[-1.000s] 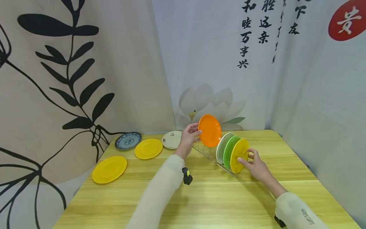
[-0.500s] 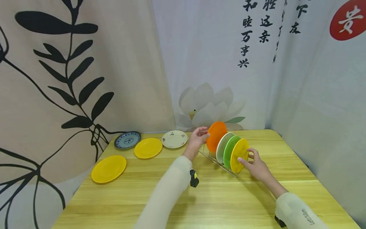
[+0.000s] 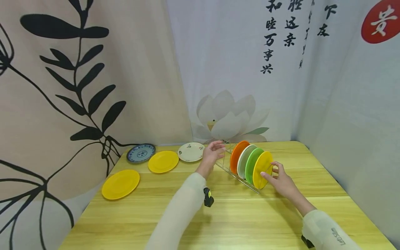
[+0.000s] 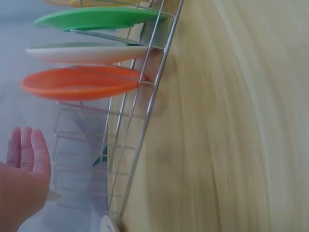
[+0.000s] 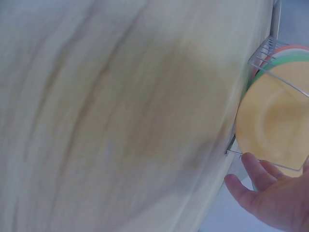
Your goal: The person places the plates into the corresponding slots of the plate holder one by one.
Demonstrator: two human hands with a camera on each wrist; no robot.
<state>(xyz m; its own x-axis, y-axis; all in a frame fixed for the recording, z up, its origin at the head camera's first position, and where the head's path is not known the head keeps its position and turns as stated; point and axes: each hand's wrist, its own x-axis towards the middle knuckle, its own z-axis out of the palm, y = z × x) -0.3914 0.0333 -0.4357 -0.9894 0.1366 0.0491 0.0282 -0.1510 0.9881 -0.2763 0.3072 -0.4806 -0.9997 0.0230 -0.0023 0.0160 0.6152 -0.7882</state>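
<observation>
A wire dish rack (image 3: 232, 173) stands on the table, holding an orange plate (image 3: 238, 157), a white plate (image 3: 245, 161), a green plate (image 3: 252, 166) and a yellow plate (image 3: 261, 170) upright in a row. My left hand (image 3: 214, 155) is by the rack's bare left end, apart from the orange plate, its fingers loosely extended and holding nothing. In the left wrist view, bare wire slots lie between that hand (image 4: 24, 179) and the orange plate (image 4: 84, 83). At the right end my right hand (image 3: 281, 178) grips the rack's end wire, thumb before the yellow plate.
To the left on the wooden table (image 3: 200, 222) lie a blue patterned plate (image 3: 141, 153), two flat yellow plates, one at the back (image 3: 163, 161) and one nearer (image 3: 121, 184), and a white patterned plate (image 3: 191, 152). A printed curtain (image 3: 150, 69) hangs close behind.
My left hand lowered the orange plate into the rack beside the white one, let it go and drew back slightly left. My right hand has stayed at the rack's right end.
</observation>
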